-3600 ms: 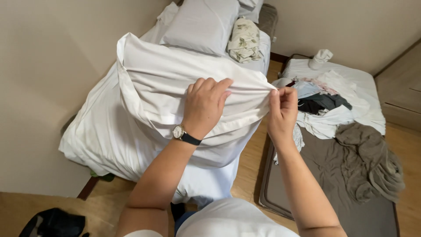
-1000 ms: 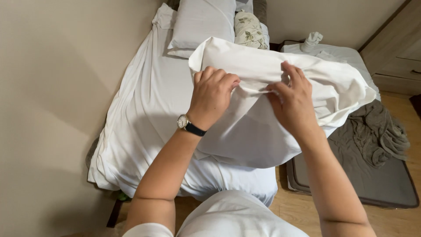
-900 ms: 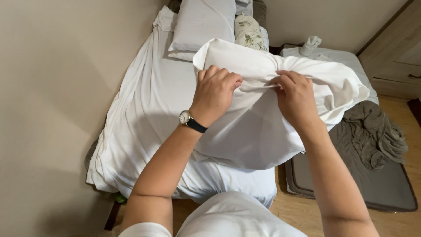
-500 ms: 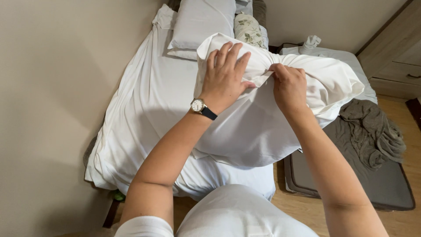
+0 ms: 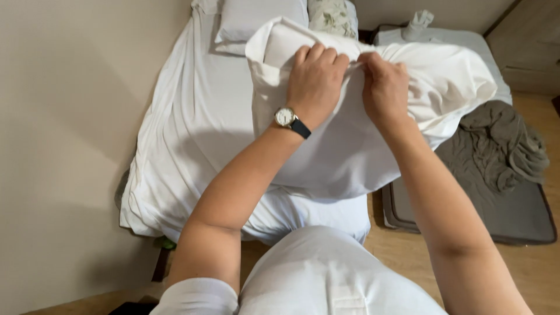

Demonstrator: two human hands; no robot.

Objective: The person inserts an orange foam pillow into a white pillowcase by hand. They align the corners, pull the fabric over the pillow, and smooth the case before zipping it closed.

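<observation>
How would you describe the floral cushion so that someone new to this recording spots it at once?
Start at the bed along the left wall, covered in a white sheet. At its far end lies a plain white pillow, and directly right of that sits the floral cushion. It is the only patterned piece on the bed, with greenish leaf print on pale cloth, just beyond the white pillowcase held up in both hands.

white pillowcase [image 5: 350, 151] | crumpled, bunched at top | held above bed
</observation>
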